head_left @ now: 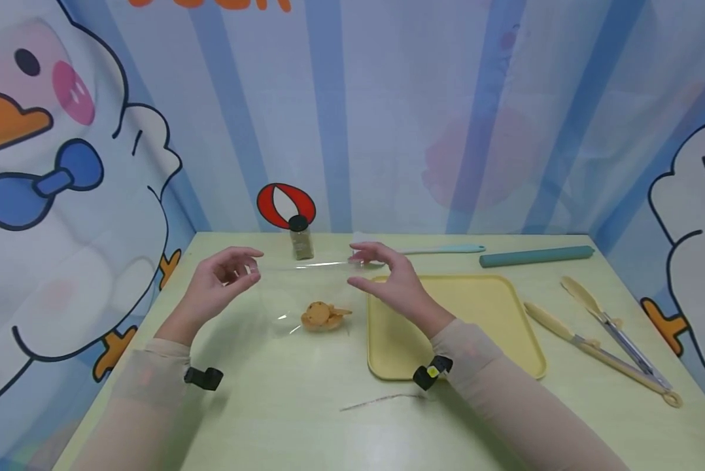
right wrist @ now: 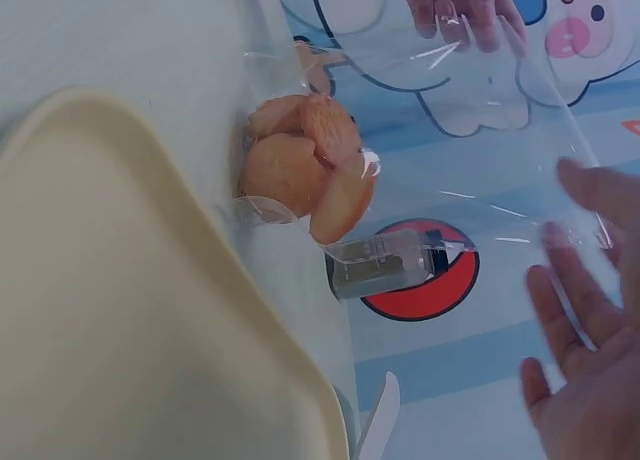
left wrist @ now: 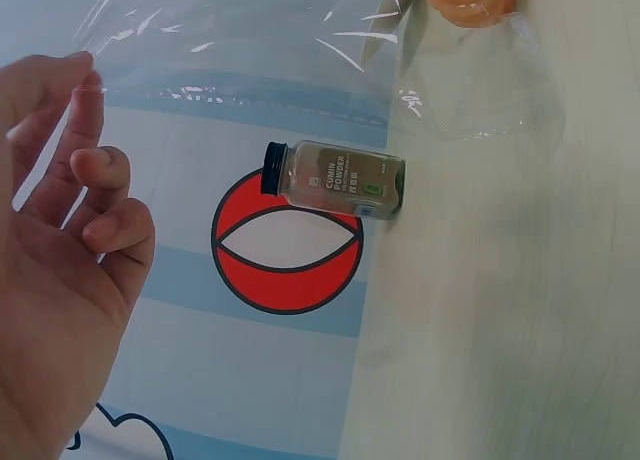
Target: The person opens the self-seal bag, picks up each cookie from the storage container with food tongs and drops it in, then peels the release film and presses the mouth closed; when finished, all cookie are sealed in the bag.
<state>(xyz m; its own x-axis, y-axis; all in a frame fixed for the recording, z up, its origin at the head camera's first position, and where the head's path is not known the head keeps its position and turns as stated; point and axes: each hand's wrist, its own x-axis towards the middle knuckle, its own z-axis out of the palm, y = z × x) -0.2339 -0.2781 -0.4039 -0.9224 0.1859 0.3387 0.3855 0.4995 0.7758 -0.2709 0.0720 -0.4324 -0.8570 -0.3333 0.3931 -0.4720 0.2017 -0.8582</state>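
Note:
A clear plastic bag (head_left: 293, 288) is stretched upright between the two hands, its top edge running nearly level. Round golden-brown baked pieces (right wrist: 290, 170) lie together at the bottom of the bag, low over the table. My left hand (head_left: 220, 281) holds the bag's upper left corner with its fingertips. At the opposite upper corner, my right hand (head_left: 396, 281) holds the film near its fingertips; the thumb and index finger look spread, and the exact contact is hard to see. Behind the bag stands a cumin powder jar (left wrist: 345, 180) with a black lid.
A yellow tray (head_left: 464, 327) lies beneath and right of the right hand. Tongs (head_left: 600, 353) rest to its right. Along the back are a teal rolling pin (head_left: 535, 256) and a light-blue-handled utensil (head_left: 447, 249). A thin twisted strip (head_left: 382, 400) lies near the front.

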